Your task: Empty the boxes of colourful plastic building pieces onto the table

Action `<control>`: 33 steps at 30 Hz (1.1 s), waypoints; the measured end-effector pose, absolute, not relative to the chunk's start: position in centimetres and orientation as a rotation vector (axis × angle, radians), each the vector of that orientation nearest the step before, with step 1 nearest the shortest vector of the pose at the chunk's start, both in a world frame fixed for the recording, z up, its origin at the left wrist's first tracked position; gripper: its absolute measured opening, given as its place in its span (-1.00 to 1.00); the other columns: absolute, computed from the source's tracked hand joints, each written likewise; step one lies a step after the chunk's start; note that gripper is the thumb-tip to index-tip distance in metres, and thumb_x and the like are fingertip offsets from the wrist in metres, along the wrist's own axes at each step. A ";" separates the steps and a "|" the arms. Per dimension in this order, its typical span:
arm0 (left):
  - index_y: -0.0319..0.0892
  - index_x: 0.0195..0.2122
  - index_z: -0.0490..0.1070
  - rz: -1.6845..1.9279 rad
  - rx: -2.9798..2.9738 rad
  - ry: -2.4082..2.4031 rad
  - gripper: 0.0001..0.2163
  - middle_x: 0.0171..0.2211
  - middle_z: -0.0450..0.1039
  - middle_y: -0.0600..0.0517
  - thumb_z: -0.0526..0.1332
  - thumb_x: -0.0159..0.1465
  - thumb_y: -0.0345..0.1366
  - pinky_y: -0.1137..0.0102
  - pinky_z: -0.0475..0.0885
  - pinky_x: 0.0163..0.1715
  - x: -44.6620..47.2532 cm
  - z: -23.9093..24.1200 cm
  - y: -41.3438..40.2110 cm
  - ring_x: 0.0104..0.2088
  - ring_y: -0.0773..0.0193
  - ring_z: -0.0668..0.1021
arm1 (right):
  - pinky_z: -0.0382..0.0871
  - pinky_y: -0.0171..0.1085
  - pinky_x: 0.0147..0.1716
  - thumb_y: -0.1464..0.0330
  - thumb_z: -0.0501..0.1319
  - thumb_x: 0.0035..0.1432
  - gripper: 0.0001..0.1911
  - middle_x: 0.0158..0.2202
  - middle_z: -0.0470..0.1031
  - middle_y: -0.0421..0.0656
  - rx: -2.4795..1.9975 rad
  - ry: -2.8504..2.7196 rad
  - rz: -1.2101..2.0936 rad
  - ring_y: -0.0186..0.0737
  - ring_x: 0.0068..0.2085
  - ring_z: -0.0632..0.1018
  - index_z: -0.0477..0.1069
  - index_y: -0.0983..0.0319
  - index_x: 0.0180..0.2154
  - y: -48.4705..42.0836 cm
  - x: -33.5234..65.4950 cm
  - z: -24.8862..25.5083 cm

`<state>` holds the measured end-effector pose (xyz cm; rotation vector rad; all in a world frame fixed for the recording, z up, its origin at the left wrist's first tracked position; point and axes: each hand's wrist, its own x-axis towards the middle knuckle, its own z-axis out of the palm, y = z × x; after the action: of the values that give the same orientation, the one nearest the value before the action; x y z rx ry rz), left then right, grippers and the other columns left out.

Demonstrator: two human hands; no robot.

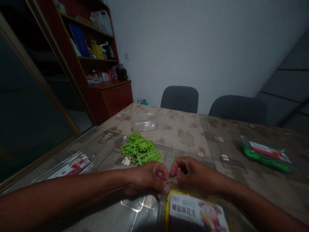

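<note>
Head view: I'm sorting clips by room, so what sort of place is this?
Probably a dining room in a home, though it could be a small office: a long table with a patterned cover, two grey chairs, and a red-brown shelf cabinet with mixed household goods.

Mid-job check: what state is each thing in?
Yellow-filled container: covered, label up; sealing unclear
Left hand: fingers curled at its far edge
Right hand: fingers curled beside the left
Green pieces: loose, heaped
Clear tray: open
Left-side clear package: label up
Green-filled container: covered, label up
</note>
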<state>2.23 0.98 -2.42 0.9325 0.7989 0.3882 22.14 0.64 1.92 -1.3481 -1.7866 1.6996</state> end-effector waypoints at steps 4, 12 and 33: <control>-0.26 -0.50 0.36 0.277 0.877 0.751 -0.59 -0.60 0.43 0.14 0.57 -0.29 -0.38 0.54 0.36 -0.58 2.5 -2.1 0.7 -0.61 0.45 0.45 | 0.14 -0.42 -0.53 0.37 0.33 -0.11 -0.86 -0.56 0.36 -0.33 -1.368 -1.980 1.870 -0.44 -0.52 0.32 0.41 0.27 -0.46 1.1 22.9 2.9; -0.26 -0.54 0.36 0.322 0.922 0.823 -0.59 -0.63 0.42 0.13 0.57 -0.31 -0.36 0.54 0.28 -0.62 3.0 -1.5 -0.5 -0.64 0.45 0.42 | 0.11 -0.42 -0.55 0.42 0.36 -0.13 -0.85 -0.60 0.33 -0.36 -1.495 -2.093 2.060 -0.46 -0.55 0.28 0.38 0.25 -0.50 1.8 22.5 4.4; -0.27 -0.39 0.49 0.204 0.756 0.599 -0.65 -0.48 0.54 0.10 0.56 -0.17 -0.33 0.52 0.47 -0.42 1.7 -2.3 -0.8 -0.51 0.43 0.55 | 0.12 -0.38 -0.53 0.20 0.53 -0.39 -0.57 -0.60 0.33 -0.38 -1.698 -2.142 2.010 -0.41 -0.53 0.29 0.37 0.22 -0.52 0.8 21.4 6.1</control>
<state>1.67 -0.80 -2.35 0.7565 0.5986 0.2040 21.37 0.81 6.10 -1.6980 -2.1418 2.0097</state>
